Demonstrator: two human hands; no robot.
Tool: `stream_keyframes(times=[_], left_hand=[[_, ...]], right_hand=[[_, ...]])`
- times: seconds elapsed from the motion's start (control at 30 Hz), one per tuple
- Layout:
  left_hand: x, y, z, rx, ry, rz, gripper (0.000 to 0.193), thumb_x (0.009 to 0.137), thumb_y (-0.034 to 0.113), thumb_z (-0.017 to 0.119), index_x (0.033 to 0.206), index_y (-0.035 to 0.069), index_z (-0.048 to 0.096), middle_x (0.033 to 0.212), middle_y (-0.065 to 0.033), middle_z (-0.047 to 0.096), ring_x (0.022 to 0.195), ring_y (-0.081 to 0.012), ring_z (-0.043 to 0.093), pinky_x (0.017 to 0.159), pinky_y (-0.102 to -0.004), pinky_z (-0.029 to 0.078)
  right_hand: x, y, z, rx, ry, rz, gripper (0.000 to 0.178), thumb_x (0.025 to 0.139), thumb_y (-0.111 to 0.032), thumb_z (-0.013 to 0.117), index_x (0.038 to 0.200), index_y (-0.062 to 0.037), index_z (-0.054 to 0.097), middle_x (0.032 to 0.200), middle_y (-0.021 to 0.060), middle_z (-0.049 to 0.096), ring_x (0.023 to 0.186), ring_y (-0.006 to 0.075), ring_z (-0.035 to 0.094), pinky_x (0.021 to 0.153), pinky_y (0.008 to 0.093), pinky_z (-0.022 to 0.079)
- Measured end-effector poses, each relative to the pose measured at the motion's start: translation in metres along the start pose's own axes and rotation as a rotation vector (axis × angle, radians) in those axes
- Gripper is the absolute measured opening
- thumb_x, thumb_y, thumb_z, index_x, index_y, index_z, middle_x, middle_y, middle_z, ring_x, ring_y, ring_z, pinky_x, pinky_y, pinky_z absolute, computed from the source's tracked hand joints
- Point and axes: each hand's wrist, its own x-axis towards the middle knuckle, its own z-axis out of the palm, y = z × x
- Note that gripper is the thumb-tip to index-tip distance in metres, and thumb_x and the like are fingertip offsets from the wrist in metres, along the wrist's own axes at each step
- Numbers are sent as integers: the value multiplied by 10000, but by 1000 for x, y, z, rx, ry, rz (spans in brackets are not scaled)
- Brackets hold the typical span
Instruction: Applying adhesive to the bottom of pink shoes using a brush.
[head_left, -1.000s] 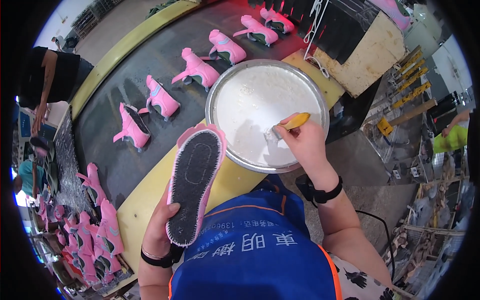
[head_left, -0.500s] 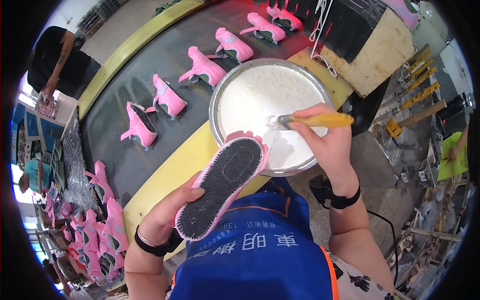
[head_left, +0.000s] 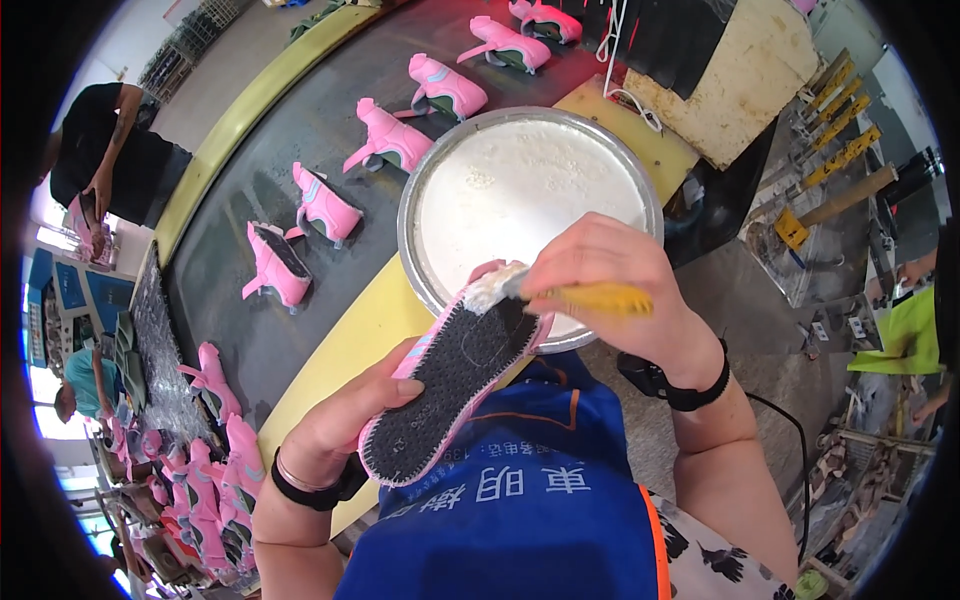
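Note:
Sole side up, a pink shoe upper [head_left: 450, 375] with a black stitched bottom is gripped by my left hand [head_left: 350, 410], the thumb lying on the black surface. My right hand [head_left: 620, 285] is closed round the yellow handle of a brush [head_left: 590, 298]. The white-wet bristles touch the toe end of the bottom, where a white smear shows. Just beyond sits a round metal basin [head_left: 412, 250] of white liquid, and the shoe's toe overlaps its near rim.
Pink shoe uppers [head_left: 328, 205] stand in a row along the dark conveyor belt [head_left: 220, 265]. More uppers [head_left: 205, 500] are heaped at the left. A yellow board [head_left: 340, 345] edges the belt. Hammers [head_left: 840, 195] lie at the right. A person in black [head_left: 115, 160] stands far left.
My right hand has brought the brush from over the basin to the shoe's toe end, leaving white liquid there. The uppers on the belt appear slightly farther left.

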Motion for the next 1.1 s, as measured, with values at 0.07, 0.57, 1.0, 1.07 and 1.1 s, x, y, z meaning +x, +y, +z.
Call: stream_keyframes(times=[0.07,0.57,1.0,1.07,1.1], left_hand=[[0,-2,-2,34,-25,45,808,913,321,567,1546,-88,277,1496,-181,480,1339,-202,508,1117,-296,375],[-15,-13,-14,26,10,71,845,850,317,592,1535,-82,299,1463,-192,510,1338,-233,511,1128,-316,367],[-22,-35,-17,-54,97,220,897,802,312,645,1537,-67,297,1465,-210,500,1353,-249,509,1130,-335,377],[-19,-44,-23,28,100,272,908,798,307,647,1543,-62,283,1471,-211,493,1361,-265,506,1134,-357,381],[-19,-45,-21,29,99,274,908,798,307,647,1543,-62,283,1471,-211,493,1361,-265,506,1134,-357,381]], right_hand=[[-7,9,1,-14,67,179,203,755,-71,829,936,-78,736,869,68,688,803,254,657,703,338,516],[-10,-2,25,30,225,440,117,825,-31,793,900,-39,704,834,52,679,680,169,645,599,297,493],[-6,-17,48,49,423,501,161,887,-42,744,823,-18,599,654,24,611,568,49,573,524,210,431],[-1,-21,57,142,497,442,158,892,-43,737,823,-17,597,642,26,609,565,51,576,526,213,433],[0,-23,61,236,568,382,154,897,-44,729,823,-17,596,631,28,608,562,52,579,527,216,435]])
